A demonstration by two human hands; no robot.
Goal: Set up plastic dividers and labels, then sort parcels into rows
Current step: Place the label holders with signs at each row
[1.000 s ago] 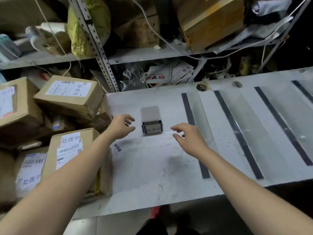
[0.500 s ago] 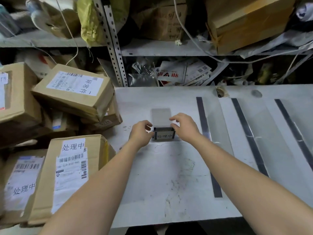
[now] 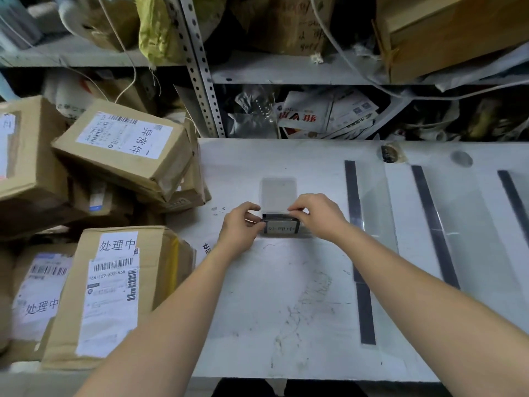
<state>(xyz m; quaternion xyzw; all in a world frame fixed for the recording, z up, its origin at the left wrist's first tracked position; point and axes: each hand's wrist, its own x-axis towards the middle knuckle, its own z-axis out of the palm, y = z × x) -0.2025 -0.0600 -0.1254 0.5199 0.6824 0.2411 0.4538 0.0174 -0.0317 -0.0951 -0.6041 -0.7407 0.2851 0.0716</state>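
Note:
A small clear label stand [image 3: 279, 226] with a black base and a white printed card stands on the white table [image 3: 286, 310]. My left hand [image 3: 240, 233] pinches its left end and my right hand [image 3: 317, 214] pinches its top right edge. Its clear back panel rises behind the fingers. Clear plastic dividers with black base strips [image 3: 359, 253] lie in rows to the right. Cardboard parcels [image 3: 114, 293] with white labels are piled at the left.
More labelled boxes [image 3: 126, 147] are stacked at the left edge of the table. A metal shelf rack [image 3: 200, 67] full of boxes, bags and papers stands behind. Two more divider strips [image 3: 435, 227] lie further right. A tape roll [image 3: 389, 153] sits near the table's back edge.
Both hands moved in from open positions on either side of the label stand and closed on it. The camera came closer and tilted down.

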